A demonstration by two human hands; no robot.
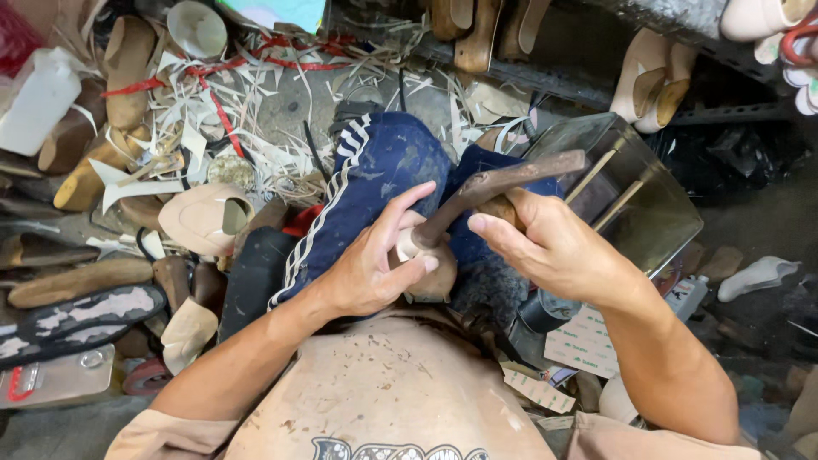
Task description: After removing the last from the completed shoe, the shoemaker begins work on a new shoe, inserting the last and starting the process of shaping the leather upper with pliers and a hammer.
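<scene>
My right hand point(554, 251) is clamped on the hammer point(503, 189), handle running up-right, working end down-left on the beige shoe piece point(426, 277). My left hand point(375, 264) is wrapped around that piece on my knee (nearer hand, fingers beside the strike point).

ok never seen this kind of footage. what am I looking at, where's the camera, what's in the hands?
There is no machine here: a person works with two bare hands. The one picture comes from a camera on their head, looking down over chest and lap.

The left hand grips a pale shoe piece on the knee, over dark blue trousers. The right hand holds a hammer by its handle, head pointing away from the body, handle end meeting the shoe piece.

Around them the floor is littered with pale offcut strips, wooden shoe forms, a dark sole and a white bottle. A clear box sits by the right hand, and more shoe parts on a shelf ahead.
</scene>
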